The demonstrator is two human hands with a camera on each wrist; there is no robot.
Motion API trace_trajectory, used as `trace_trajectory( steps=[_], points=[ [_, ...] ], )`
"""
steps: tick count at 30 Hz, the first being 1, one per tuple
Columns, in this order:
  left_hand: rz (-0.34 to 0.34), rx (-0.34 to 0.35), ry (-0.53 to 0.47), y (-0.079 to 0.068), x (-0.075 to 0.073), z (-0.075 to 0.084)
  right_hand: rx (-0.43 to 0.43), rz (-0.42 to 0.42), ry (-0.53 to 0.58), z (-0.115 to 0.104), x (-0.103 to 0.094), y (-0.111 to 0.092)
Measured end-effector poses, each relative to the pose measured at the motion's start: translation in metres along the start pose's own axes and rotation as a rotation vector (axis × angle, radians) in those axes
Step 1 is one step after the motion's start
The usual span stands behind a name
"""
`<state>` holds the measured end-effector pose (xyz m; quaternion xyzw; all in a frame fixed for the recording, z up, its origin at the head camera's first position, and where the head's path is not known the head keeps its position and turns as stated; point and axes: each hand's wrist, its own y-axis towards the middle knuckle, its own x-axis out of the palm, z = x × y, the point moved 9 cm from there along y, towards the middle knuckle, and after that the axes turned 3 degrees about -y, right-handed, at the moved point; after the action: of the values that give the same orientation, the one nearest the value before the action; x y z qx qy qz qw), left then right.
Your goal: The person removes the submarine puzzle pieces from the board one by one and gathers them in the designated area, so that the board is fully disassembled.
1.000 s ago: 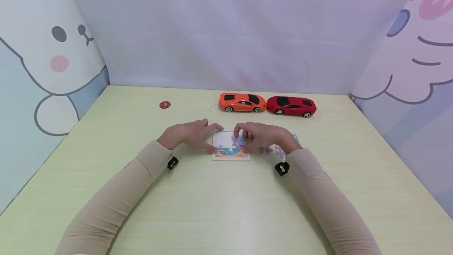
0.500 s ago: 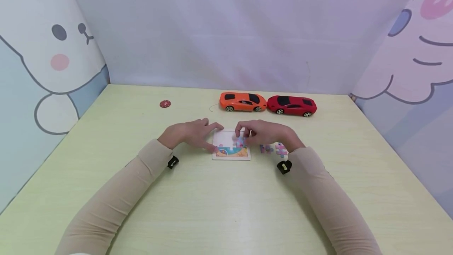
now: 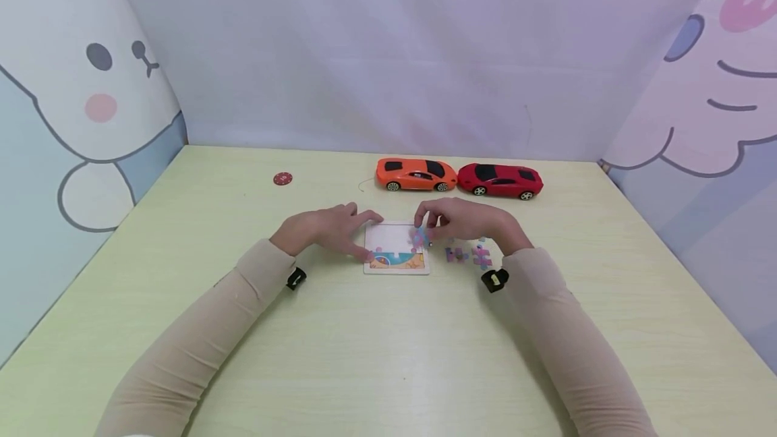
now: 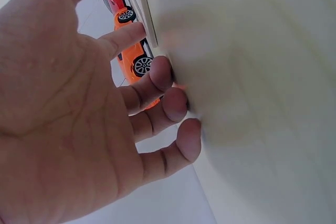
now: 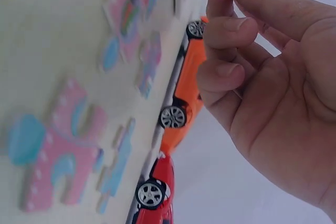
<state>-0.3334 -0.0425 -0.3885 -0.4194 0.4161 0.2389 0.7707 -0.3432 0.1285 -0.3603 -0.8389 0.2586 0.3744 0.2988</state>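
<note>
A white jigsaw tray (image 3: 396, 272) lies on the table, its lower strip filled with a beach picture and its upper part bare white. My left hand (image 3: 330, 228) rests at the tray's left side, the index finger at the far corner and the thumb on the near left. In the left wrist view, the other fingers of the left hand (image 4: 79, 108) are loosely bent over the tabletop. My right hand (image 3: 461, 220) pinches a pink and blue jigsaw piece (image 3: 420, 237) over the tray's right side. Only a thin edge of that piece shows in the right wrist view.
Several loose jigsaw pieces (image 3: 482, 256) lie right of the tray, under and beside the right wrist. Behind the tray, an orange toy car (image 3: 415, 175) and a red toy car (image 3: 500, 182) stand end to end. A red round chip (image 3: 282, 179) lies at the back left.
My right hand has moved slightly right and away from me, carrying the jigsaw piece up off the tray's right part; the piece is now tilted. The left hand has stayed in place.
</note>
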Motion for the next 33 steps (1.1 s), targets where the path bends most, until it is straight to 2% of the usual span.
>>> trace_trajectory(
  steps=[11,16,33],
  points=[
    [0.0,0.011,-0.006,-0.001,0.0,0.001,0.017,0.054,0.073,0.011,-0.025,-0.025],
    [0.001,0.006,-0.014,-0.001,0.0,0.0,0.009,0.064,0.054,0.014,-0.031,-0.032],
    [0.012,0.002,-0.009,0.001,0.001,-0.001,0.077,0.073,0.095,0.035,-0.045,-0.054]
  ],
)
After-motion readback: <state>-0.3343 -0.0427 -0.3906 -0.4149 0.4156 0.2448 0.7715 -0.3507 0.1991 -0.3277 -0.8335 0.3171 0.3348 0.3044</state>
